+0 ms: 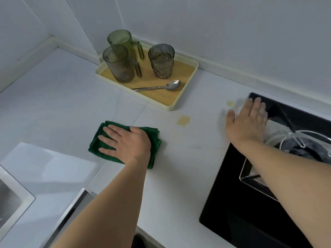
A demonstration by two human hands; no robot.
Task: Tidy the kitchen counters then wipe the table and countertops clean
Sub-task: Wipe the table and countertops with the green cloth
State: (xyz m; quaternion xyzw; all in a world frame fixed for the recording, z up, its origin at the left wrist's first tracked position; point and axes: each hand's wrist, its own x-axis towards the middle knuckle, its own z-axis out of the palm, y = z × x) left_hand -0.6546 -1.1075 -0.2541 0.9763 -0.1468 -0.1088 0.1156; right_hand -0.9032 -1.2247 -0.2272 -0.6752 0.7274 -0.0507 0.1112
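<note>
On the white surface (179, 167), at about 7 o'clock from the frame's middle, lies one folded green cloth (154, 140). One left hand (125, 142) presses flat on it, fingers (107, 140) straight and spread, grasping nothing.

One right hand (248, 120) lies at 3 o'clock, palm down, fingers (258, 104) straight and released, at the corner where the surface meets one black hob (232, 203); it is blurred, so whether it touches cannot be told.

Two yellowish stains show on the surface: the larger stain (183, 120) between the two hands, just at 5 o'clock from the tray, and a smaller stain (230, 103) just at 9 o'clock from the right fingertips.

One cream tray (186, 93) sits at 12 o'clock against the wall. It holds three drinking vessels: two handled mugs, one green mug (121, 42) behind one grey ribbed mug (119, 66), and one grey tumbler (161, 61) to their 3 o'clock. One spoon (159, 86) lies near the tray's front edge, bowl toward 3 o'clock.

One steel sink edge (16, 199) shows at 8 o'clock.

No brand, label or writing can be read.
</note>
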